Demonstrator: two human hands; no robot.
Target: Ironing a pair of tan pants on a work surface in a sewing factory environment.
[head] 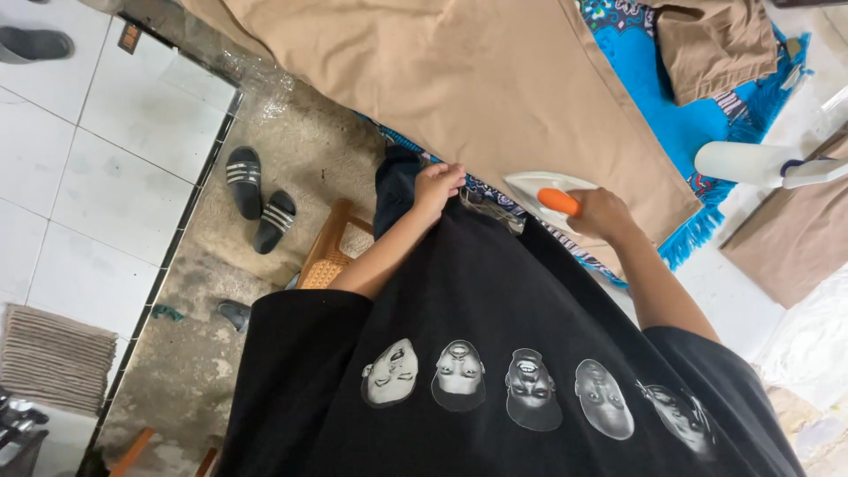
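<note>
The right hand (602, 215) wraps the orange handle of the white iron (541, 188), resting on the tan cloth's (468, 79) near edge. The left hand (437, 185), fingers curled, pins that edge. Most cloth ahead looks smooth.

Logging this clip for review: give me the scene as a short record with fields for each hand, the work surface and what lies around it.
left hand: left hand rests at the near edge of the tan cloth, fingers curled
right hand: right hand grips the orange handle of a white iron
surface: blue patterned mat under the cloth
right of mat: white spray bottle; folded tan cloth
floor at left: pair of black striped sandals; wicker stool
</note>
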